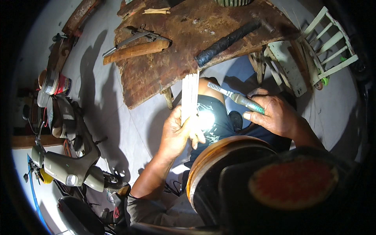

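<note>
My left hand (176, 131) holds a bundle of pale, thin strips (189, 94) upright, their tips reaching the near edge of the worn brown wooden table (145, 86). To its right, my right hand (276, 113) grips a tool (244, 101) with a dark, green-marked handle and a slotted pale metal head, angled toward the strips but apart from them. A bright light patch falls on my dark shorts (213, 105) and left fingers, washing out some detail. On the table lie a long black wrapped bar (227, 43), a wooden handle with metal tools (135, 53) and small sticks (156, 11).
A white slatted chair (329, 43) stands at the right beside the table. Parked scooters (66, 164) and stacked tubs (60, 84) line the left side. A ribbed green container (231, 2) sits at the table's back. A dark round-rimmed object (227, 149) fills the lower foreground.
</note>
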Tool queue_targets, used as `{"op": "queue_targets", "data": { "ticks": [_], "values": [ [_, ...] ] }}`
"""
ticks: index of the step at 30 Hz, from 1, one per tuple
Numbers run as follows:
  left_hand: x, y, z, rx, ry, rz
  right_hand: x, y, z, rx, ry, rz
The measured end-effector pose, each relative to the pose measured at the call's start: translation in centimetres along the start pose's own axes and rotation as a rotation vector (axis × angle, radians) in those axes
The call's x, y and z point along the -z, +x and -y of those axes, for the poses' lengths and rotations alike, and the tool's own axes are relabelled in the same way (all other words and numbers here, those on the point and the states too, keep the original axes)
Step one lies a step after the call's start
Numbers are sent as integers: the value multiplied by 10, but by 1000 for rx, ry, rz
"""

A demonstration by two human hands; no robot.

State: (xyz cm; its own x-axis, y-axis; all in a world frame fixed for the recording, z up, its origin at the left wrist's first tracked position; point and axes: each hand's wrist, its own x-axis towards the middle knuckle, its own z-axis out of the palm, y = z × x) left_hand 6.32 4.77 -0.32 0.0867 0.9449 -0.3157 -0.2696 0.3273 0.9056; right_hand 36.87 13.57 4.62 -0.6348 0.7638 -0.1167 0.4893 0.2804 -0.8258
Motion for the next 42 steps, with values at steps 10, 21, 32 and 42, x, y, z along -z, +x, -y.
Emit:
{"op": "queue_targets", "data": {
  "ticks": [10, 21, 32, 42],
  "values": [
    [-11, -7, -1, 22, 157, 34, 9, 5, 2, 74, 46, -74],
    [-18, -12, -5, 42, 204, 33, 9, 4, 1, 85, -45, -62],
    [-21, -13, -9, 116, 239, 44, 4, 9, -5, -9, 45, -23],
    [-22, -10, -8, 111, 241, 35, 5, 9, -1, -35, 74, 24]
  ]
}}
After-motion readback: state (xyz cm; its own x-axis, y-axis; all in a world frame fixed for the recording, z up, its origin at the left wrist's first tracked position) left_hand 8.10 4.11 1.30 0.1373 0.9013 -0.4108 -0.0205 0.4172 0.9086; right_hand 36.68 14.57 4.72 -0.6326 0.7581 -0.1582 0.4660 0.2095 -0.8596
